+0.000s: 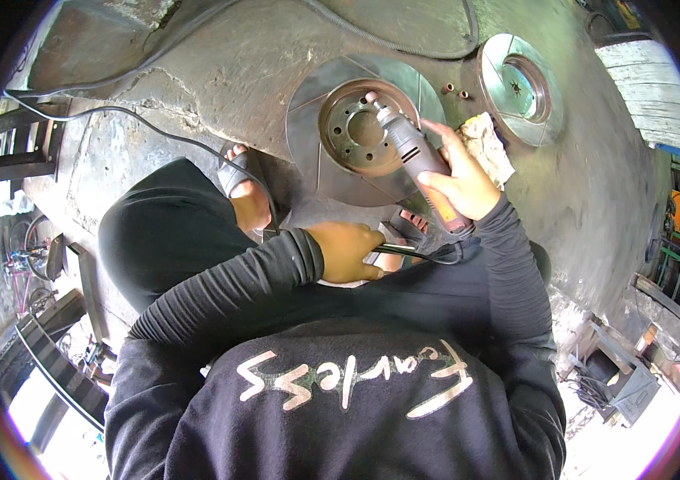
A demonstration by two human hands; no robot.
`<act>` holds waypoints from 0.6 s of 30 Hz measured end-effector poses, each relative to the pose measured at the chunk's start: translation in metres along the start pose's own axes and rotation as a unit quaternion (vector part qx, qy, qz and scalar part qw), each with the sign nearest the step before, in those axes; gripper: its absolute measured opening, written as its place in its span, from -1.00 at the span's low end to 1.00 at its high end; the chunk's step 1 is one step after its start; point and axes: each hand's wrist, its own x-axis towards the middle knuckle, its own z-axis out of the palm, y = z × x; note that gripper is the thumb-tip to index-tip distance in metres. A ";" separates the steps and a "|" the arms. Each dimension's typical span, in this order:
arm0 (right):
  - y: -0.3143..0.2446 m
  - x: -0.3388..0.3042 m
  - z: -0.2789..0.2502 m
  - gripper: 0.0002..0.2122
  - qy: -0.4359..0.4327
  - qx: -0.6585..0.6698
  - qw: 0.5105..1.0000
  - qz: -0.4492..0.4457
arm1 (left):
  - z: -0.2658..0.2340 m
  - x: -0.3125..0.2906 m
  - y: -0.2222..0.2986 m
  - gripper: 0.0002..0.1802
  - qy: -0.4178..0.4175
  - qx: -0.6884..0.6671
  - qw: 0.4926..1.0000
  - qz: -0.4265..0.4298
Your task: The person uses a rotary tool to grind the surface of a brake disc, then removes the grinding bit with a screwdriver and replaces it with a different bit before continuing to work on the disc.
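Ok, R hand point(465, 182) w/ grinder point(412, 154).

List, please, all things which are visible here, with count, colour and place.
brake discs: two, grey, floor ahead and upper right
rotary tool: one, grey-brown, right hand
tool tip: one, pink, above nearer disc
cable: seemingly one, black, left side and lap
hose: one, grey, top
small cylinders: two, reddish-brown, between discs
crumpled cloth or paper: one, off-white, beside right hand
bicycles: count unclear, partly pink, left edge
edge clutter: uncountable, mixed colours, both sides
sandals: two, dark, feet
sweatshirt: one, black, bottom
left hand: one, black-sleeved, gripping cable
right hand: one, black-sleeved, gripping tool
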 end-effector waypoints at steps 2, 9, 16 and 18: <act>0.000 -0.008 0.011 -0.40 0.011 0.020 0.998 0.055 | -0.002 0.000 -0.002 -0.42 -0.027 -0.053 0.997 -0.046; 0.000 -0.029 0.030 -0.37 0.087 0.057 0.983 0.152 | 0.003 -0.001 -0.024 -0.39 0.288 -0.602 0.656 -0.353; 0.026 -0.013 0.009 -0.31 0.153 0.125 0.976 0.088 | 0.002 0.013 -0.054 -0.21 0.435 -0.630 0.570 -0.299; 0.022 -0.005 -0.007 -0.40 0.172 0.204 0.962 0.061 | -0.006 0.014 -0.059 -0.29 0.463 -0.627 0.562 -0.277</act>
